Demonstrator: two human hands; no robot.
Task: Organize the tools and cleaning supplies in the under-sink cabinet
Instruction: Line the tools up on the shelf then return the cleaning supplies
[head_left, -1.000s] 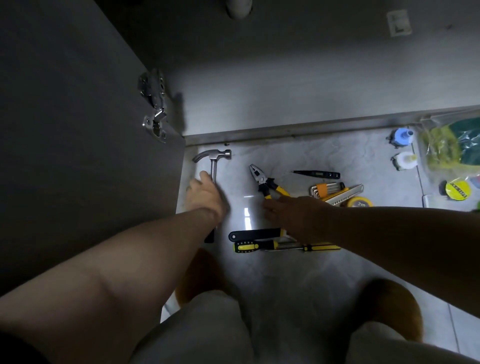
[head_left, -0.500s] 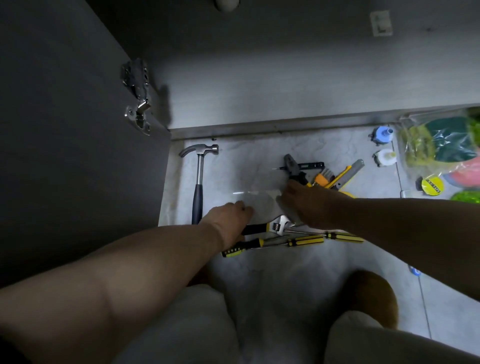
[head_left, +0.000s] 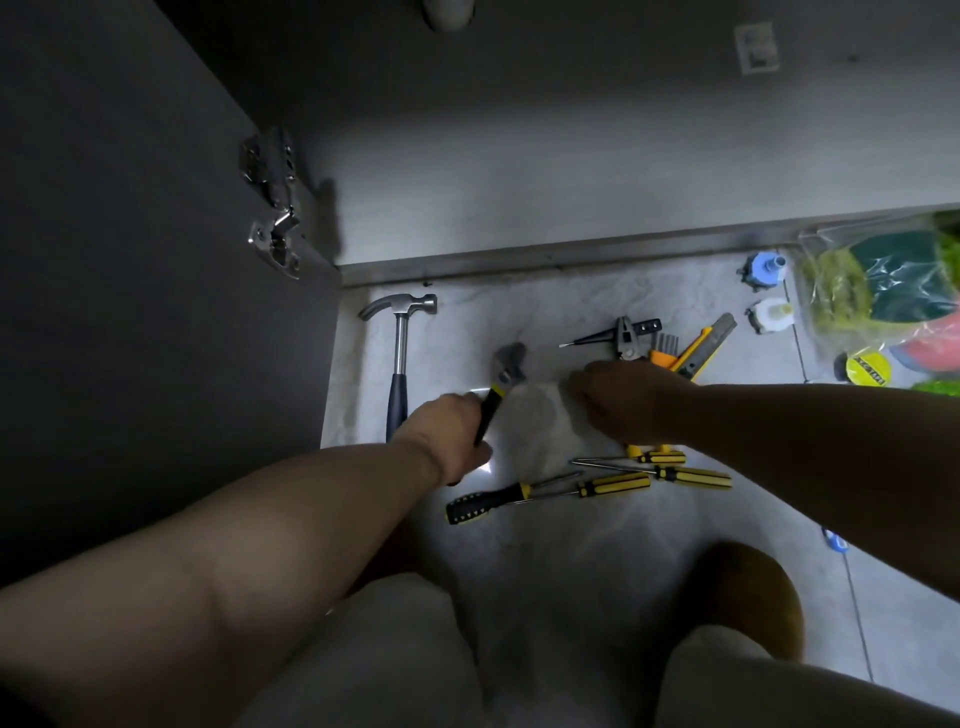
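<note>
Tools lie scattered on the pale marbled floor (head_left: 597, 545) before the open under-sink cabinet, and your left hand (head_left: 449, 434) is closed around the black-and-yellow handle of a steel adjustable wrench (head_left: 501, 382), whose long axis runs up and slightly right from your fist, jaw end toward the cabinet's front edge. Just left of it, a steel claw hammer with a dark grip (head_left: 399, 358) lies parallel, head toward that same edge, so the wrench would likely settle into the gap beside it. Your right hand (head_left: 623, 400) rests over the black-and-yellow pliers (head_left: 628, 343); whether its fingers grip them cannot be told. Three yellow-and-black screwdrivers (head_left: 613, 486) lie crosswise nearer you, clear of the wrench's path. A yellow utility knife (head_left: 709, 351) and two small bottles sit toward the floor's right side.
</note>
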